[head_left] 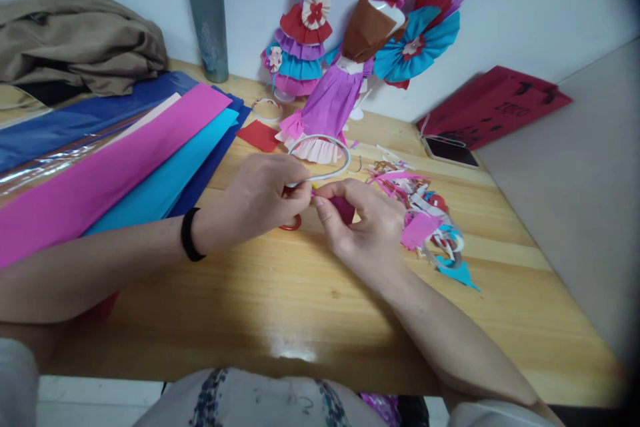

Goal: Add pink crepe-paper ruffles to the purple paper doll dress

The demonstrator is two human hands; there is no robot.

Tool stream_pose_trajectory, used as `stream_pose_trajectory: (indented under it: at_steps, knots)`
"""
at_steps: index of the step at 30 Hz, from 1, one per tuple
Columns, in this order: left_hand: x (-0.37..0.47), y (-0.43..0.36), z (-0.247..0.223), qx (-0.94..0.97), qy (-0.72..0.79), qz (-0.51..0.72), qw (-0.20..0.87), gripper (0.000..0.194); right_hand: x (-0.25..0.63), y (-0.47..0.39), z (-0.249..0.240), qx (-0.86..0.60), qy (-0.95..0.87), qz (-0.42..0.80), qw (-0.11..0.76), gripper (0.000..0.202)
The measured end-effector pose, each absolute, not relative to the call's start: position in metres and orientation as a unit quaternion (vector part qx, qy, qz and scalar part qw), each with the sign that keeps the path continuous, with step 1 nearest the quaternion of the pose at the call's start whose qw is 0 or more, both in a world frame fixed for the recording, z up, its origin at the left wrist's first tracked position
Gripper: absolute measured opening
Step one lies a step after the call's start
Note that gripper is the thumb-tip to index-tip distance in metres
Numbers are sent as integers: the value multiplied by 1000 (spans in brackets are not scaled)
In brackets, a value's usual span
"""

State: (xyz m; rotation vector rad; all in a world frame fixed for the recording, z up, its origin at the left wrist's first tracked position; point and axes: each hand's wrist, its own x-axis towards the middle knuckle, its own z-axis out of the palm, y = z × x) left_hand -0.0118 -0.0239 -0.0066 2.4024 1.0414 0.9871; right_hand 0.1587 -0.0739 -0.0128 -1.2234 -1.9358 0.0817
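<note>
The left hand point(280, 197) and right hand point(365, 227) nearly meet over the wooden table point(320, 307), fingertips pinching a small magenta piece point(341, 208) between them. A white tape roll point(347, 159) stands at the left hand's fingers, red scissors handle point(291, 223) below. Beyond are crepe-paper dresses point(327, 100); paper scraps point(417, 203) lie to the right, and folded crepe sheets point(125, 167) to the left.
</note>
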Motion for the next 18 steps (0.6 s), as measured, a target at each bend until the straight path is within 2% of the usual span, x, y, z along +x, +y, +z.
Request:
stream_pose_trajectory:
  at_steps: [4, 12, 18]
  knots:
    - [-12, -25, -6, 855, 342, 354, 161, 36, 159, -72, -14, -493, -764, 23, 417, 18]
    - [-12, -30, 3, 871, 384, 271, 142, 36, 157, -71, -18, -487, -752, -18, 443, 18]
    - [-11, -30, 2, 868, 388, 270, 151, 36, 157, -71, -17, -495, -748, -16, 443, 18]
